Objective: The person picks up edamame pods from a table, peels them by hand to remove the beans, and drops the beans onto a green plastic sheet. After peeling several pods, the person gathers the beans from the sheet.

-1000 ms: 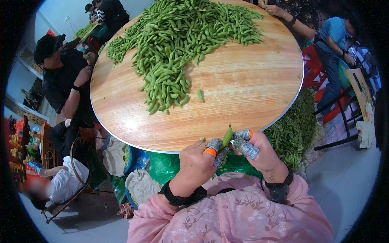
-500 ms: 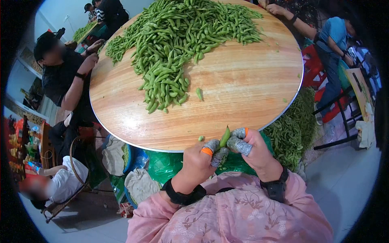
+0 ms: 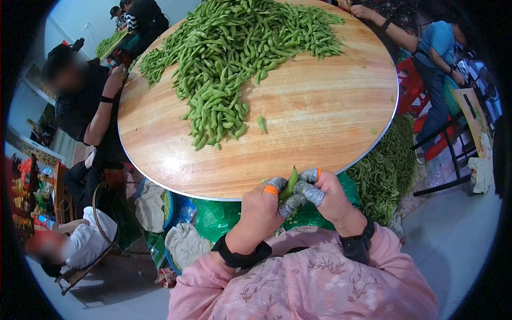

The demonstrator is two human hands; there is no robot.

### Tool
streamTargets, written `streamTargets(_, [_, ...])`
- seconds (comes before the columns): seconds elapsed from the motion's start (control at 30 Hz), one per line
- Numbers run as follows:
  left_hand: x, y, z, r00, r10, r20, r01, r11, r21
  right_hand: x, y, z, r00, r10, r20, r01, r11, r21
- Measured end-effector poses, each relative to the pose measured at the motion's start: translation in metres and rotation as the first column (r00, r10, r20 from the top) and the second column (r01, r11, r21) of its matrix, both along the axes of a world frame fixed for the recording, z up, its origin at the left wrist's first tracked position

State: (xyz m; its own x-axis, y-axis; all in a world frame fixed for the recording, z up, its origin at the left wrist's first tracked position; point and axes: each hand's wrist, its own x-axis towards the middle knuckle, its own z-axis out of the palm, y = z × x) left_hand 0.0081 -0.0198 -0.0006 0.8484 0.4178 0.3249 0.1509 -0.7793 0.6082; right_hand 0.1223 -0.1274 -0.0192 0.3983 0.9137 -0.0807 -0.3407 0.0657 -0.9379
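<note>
A green bean pod (image 3: 289, 183) stands tilted between my two hands, just off the near edge of the round wooden table (image 3: 320, 122). My left hand (image 3: 263, 205) is closed on the pod, with grey covers and an orange band on its fingers. My right hand (image 3: 328, 194), with similar covers, pinches the pod from the other side. The fingertips of both hands nearly meet and hide the pod's lower end. A large heap of pods (image 3: 240, 48) covers the far part of the table, and a single pod (image 3: 261, 124) lies apart from it.
Green plastic (image 3: 213, 216) hangs below the table edge. Pods and shells (image 3: 381, 170) are piled on the floor at right. Cloth-topped tubs (image 3: 186, 242) stand at lower left. A person (image 3: 74, 101) sits at left; another person's hand (image 3: 362, 12) is at upper right.
Both hands have shifted slightly left with the pod, which tilts a little differently. The small green bit near my left fingers is now hidden. The person at left has moved their hands.
</note>
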Motion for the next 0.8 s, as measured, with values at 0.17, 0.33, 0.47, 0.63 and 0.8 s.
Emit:
streamTargets(0.17, [0.0,0.009,-0.006,0.988,-0.126,0.091,0.149,0.938,-0.312,-0.002,0.0,-0.005,0.999,-0.038,0.033,0.035,0.997,0.071])
streamTargets(0.33, [-0.002,0.009,-0.007,0.98,-0.073,0.186,0.173,0.778,-0.604,-0.001,0.002,-0.014,0.99,-0.075,0.118,0.05,0.978,0.202])
streamTargets(0.47, [-0.005,0.012,-0.012,0.986,-0.109,0.129,0.168,0.711,-0.683,0.001,0.003,-0.008,0.997,-0.011,0.072,0.002,0.992,0.128])
streamTargets(0.63, [-0.003,0.009,-0.006,0.976,-0.171,0.136,0.218,0.794,-0.567,0.004,0.001,-0.007,0.986,0.022,0.168,-0.026,0.999,0.022])
streamTargets(0.8, [-0.004,0.007,-0.01,0.994,-0.094,0.053,0.107,0.804,-0.586,0.0,0.002,0.0,0.964,0.007,0.266,-0.006,1.0,-0.004])
